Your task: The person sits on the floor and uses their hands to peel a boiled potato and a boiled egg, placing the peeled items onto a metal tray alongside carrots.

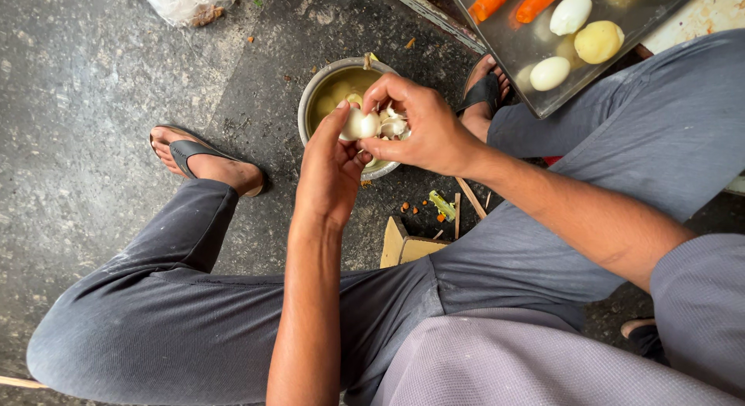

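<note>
A white boiled egg (359, 125) sits between both hands, directly over a round metal bowl (310, 95) on the dark stone floor. The left hand (330, 169) cradles the egg from below and from the left, fingers curled narrowly up around it. The right hand (419, 126) comes in from the right, thumb and fingertips pinched tight at the egg's right side, where pale shell pieces (393, 126) cluster; whether they are stuck to the egg or lying loose in the bowl is hard to make out. The bowl holds yellowish peelings.

To the far right, a flat metal tray (543, 41) rests on the person's right thigh, carrying two peeled carrots (512, 2), two white eggs (560, 41) and a peeled potato (597, 41). Sandalled feet stand either side of the bowl, the left foot (203, 159) well to the left, the right foot (485, 91) just beside the tray's near edge. Near the bowl's near side lie small orange scraps and a wooden block (403, 247).
</note>
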